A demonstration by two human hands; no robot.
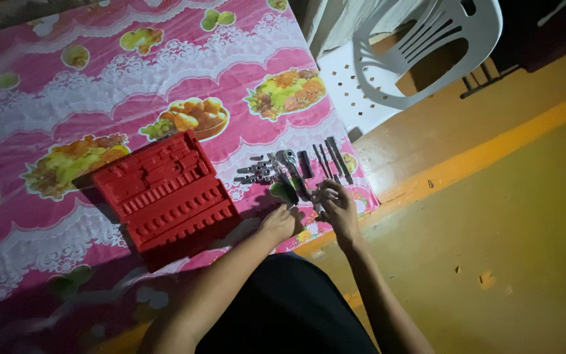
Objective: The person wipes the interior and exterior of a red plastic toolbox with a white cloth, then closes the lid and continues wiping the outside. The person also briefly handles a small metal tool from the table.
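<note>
A red moulded tool tray with empty slots lies on a pink fruit-patterned tablecloth. To its right, several small metal sockets, a ratchet handle and dark extension bars are laid out in a row. My left hand rests on the cloth just below the ratchet handle's end. My right hand is closed around a small metal piece near the table's edge, right beside the ratchet handle.
A white plastic chair stands beyond the table's right corner. A yellowish floor with an orange stripe runs along the right. My dark-clothed lap fills the bottom middle.
</note>
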